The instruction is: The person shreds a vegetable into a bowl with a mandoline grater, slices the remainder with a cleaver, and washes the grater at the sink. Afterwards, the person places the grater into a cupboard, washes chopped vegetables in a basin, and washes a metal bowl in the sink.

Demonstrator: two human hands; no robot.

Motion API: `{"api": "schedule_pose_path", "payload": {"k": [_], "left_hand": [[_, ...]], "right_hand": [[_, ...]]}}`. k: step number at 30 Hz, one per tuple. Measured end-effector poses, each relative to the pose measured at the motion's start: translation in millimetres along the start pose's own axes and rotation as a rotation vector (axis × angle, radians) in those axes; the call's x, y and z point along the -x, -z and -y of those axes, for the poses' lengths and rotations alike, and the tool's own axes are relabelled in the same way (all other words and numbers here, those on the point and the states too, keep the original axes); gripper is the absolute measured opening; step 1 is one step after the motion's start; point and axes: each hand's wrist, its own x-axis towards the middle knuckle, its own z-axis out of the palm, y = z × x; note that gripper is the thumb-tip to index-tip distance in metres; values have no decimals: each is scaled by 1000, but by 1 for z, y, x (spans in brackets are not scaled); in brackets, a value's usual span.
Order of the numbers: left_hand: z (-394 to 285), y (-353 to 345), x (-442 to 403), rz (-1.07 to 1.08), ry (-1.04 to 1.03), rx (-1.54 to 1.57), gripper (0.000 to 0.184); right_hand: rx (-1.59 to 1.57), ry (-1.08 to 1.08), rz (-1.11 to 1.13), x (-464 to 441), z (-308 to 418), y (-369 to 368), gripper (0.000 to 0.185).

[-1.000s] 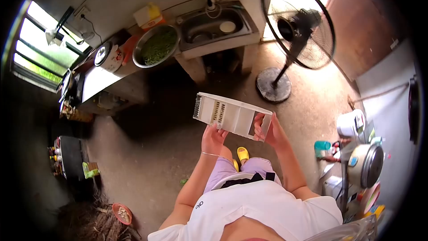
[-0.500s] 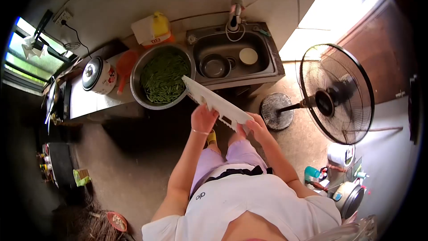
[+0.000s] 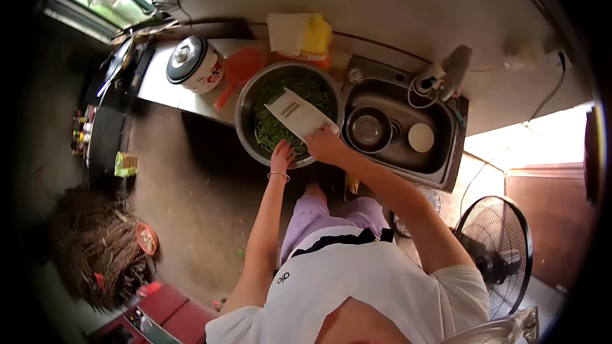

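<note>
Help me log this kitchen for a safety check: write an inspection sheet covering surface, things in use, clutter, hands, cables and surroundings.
Surface: pale counter beside a metal sink; a lidded pot stands on it.
Things in use: white grater slanting over green beans in a metal basin.
Clutter: red-orange strainer beside the basin; dark bowl and pale round dish in the sink.
Hands: right hand holds the grater's near end; left hand at the basin's near side, grip unclear.
Cables: one on the wall above the pot; another right of the sink.
Surroundings: black fan at right; dry brushwood heap at left.
</note>
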Motion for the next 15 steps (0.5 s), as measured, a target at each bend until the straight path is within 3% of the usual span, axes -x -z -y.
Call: {"api": "schedule_pose_path", "payload": {"k": [2,3,5,7,9,13,15], "left_hand": [[32,32,-42,-25,-337,-418,43],[24,30,-38,-44,-328,-404,43],[-11,10,-33,-152,-522,-928,39],[-18,8,-60,-103,-507,-988,38],[-14,7,-84,-121,-858,-1551,41],[-4,16,-130,-62,-911,-1645,43],[-3,18,-138,31,-770,-1748,44]], "right_hand": [[-5,34,58,-22,-8,-37,17],[-13,53,71,-29,-9,-54,17],[-50,-41,436,-42,-14,-80,20],[-95,-67,579,-50,-15,-87,24],[-44,-91,592,-53,-16,-93,25],[25,-91,571,-52,-27,-114,21],[-3,-63,623,-52,-31,-111,18]]}}
